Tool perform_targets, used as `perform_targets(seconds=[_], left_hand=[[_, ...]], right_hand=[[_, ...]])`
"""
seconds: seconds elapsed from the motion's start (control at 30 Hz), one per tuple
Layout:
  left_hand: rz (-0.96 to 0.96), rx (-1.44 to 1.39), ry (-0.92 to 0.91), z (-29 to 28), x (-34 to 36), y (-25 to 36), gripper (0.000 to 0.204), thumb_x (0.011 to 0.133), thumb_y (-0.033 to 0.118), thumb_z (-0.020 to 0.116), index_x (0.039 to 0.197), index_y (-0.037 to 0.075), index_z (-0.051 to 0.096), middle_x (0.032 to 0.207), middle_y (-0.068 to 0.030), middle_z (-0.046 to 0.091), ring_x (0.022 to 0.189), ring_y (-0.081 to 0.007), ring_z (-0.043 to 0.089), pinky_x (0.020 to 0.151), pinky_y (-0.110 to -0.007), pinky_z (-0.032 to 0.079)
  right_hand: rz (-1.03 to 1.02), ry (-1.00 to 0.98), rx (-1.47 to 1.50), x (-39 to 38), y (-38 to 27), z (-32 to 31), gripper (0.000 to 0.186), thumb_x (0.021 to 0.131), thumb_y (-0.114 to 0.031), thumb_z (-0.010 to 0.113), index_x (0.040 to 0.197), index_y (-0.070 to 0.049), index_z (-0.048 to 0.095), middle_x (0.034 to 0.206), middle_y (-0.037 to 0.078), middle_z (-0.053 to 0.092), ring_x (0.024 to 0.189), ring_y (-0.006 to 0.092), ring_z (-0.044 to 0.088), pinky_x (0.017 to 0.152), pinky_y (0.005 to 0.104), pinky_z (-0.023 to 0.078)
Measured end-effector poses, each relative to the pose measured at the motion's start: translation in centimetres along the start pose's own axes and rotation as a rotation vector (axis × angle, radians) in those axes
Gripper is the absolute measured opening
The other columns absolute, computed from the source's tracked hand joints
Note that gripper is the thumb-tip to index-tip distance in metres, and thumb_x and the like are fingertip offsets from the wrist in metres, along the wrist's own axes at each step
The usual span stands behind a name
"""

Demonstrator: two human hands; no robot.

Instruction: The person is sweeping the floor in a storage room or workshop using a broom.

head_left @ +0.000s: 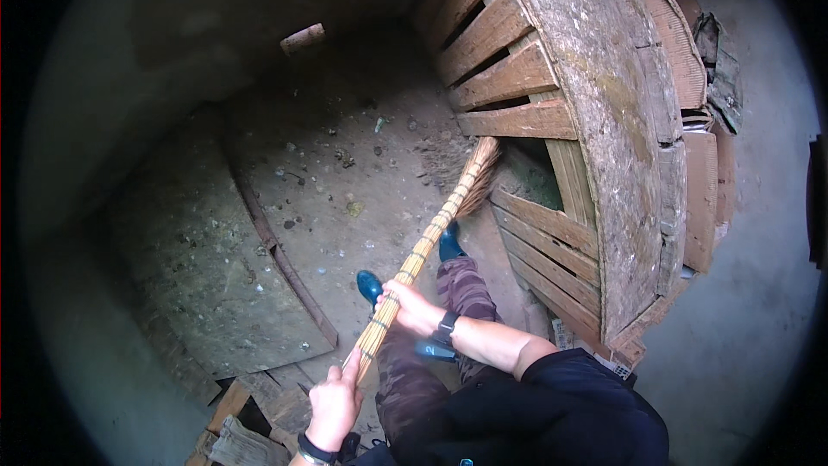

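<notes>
A long broom [420, 246] of bundled straw-coloured stalks, bound at intervals with dark ties, slants from the lower left up to the right. My left hand [335, 403] is closed round its near end, one finger stretched along the stalks. Higher up, my right hand [405, 308] grips the shaft, a dark band on its wrist. The broom's brown bristles [477, 190] spread beside the opening in a slatted wooden crate [509, 78]. Their tips lie at the floor next to the crate's slats; exact contact there is hard to make out.
Scattered bits of debris [345, 160] cover the concrete floor. On the left lies a dirty board [216, 267] edged by a wooden strip [276, 246]. Flattened cardboard [700, 198] leans at the crate's right. A brick-like block [303, 38] sits by the far wall. My boots [369, 285] stand below the broom.
</notes>
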State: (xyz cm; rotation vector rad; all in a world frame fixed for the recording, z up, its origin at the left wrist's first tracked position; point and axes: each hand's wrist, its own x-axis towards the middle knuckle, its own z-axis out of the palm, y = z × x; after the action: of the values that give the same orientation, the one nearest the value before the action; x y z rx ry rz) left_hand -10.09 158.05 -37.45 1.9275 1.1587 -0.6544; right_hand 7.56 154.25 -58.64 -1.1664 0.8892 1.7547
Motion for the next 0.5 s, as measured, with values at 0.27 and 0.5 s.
perform_targets(seconds=[0.27,0.5], left_hand=[[-0.098,0.002,0.173,-0.6,-11.5,-3.9,0.037,0.081,0.017,0.058,0.117,0.007,0.056,0.084,-0.0171,0.06,0.073,-0.032,0.057,0.064,-0.04,0.047],[0.246,0.489,0.341,-3.3,-2.8,-1.5,0.059,0.07,0.011,0.055,0.125,0.032,0.052,0.079,-0.0043,0.05,0.06,-0.017,0.05,0.053,-0.03,0.045]], right_hand=[[0.376,-0.414,0.14,-5.2,6.0,2.8,0.005,0.081,-0.005,0.058,0.082,-0.008,0.055,0.083,0.006,0.06,0.097,0.0275,0.06,0.086,0.0437,0.046],[0.133,-0.483,0.282,-7.6,-2.7,0.9,0.007,0.076,0.001,0.059,0.076,-0.005,0.057,0.083,0.01,0.059,0.094,0.0304,0.058,0.09,0.0435,0.044]])
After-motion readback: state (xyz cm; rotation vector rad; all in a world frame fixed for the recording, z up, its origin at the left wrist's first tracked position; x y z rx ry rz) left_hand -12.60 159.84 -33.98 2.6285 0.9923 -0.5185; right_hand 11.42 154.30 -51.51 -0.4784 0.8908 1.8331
